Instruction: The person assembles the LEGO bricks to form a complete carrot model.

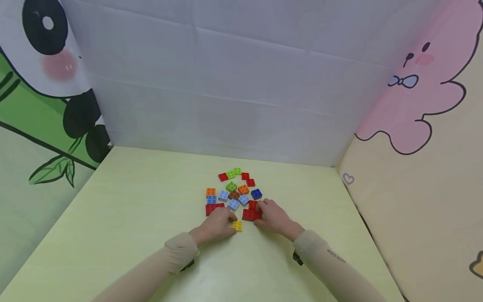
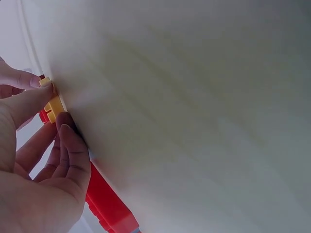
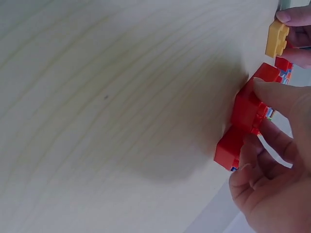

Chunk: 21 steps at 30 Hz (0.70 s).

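Far left, an orange square studded plastic brick (image 1: 211, 191) sits behind a blue one (image 1: 211, 200), red studded plastic bricks (image 1: 209, 210) in front. Your left hand (image 1: 216, 225) is just beside these, thumb and fingertips pinching a small yellow studded plastic brick (image 1: 237, 226) at the group's near side, low at the pale desk (image 1: 132, 218). Beyond it: light-blue studded bricks (image 1: 233, 204), a brown one (image 1: 234, 195). Farther right, a second red studded plastic group (image 1: 249, 215), clamped by your right hand (image 1: 275, 218), thumb opposite curled fingers.

One brick (image 1: 237, 226) (between the left fingers (image 1: 232, 216)) is before the other bricks (image 1: 234, 204) on the table (image 1: 151, 201), the backdrop (image 1: 241, 105) behind.
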Each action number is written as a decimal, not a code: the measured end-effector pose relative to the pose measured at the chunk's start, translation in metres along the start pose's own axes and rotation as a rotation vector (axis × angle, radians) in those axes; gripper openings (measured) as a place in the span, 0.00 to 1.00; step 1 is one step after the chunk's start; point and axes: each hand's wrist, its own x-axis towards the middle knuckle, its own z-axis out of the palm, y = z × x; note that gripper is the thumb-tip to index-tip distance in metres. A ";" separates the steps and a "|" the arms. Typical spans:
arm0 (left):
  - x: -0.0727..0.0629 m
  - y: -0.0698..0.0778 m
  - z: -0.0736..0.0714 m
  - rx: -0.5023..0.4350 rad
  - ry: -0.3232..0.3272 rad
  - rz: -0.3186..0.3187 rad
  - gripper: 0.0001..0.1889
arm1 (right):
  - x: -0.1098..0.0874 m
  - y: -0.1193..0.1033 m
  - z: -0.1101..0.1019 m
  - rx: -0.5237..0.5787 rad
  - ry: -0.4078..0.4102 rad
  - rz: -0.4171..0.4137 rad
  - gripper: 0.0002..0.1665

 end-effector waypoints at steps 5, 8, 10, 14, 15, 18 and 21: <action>0.000 -0.002 0.002 -0.008 0.002 -0.001 0.18 | -0.004 -0.001 -0.001 0.023 -0.009 0.006 0.20; 0.001 -0.001 0.002 -0.020 -0.004 -0.015 0.18 | -0.007 -0.002 -0.001 0.050 -0.009 0.010 0.20; 0.001 -0.001 0.002 -0.023 -0.008 -0.025 0.19 | -0.008 -0.001 0.000 0.073 -0.005 0.010 0.21; 0.002 -0.001 0.001 -0.026 -0.008 -0.031 0.19 | -0.009 0.001 0.002 0.092 0.005 -0.017 0.23; 0.002 -0.001 0.001 -0.026 -0.009 -0.031 0.19 | -0.010 0.002 0.002 0.092 0.006 -0.028 0.24; 0.003 -0.002 0.001 -0.027 -0.011 -0.033 0.19 | -0.010 0.003 0.002 0.098 0.006 -0.054 0.24; 0.004 -0.002 0.001 -0.030 -0.012 -0.043 0.19 | -0.010 0.003 0.001 0.124 0.008 -0.059 0.23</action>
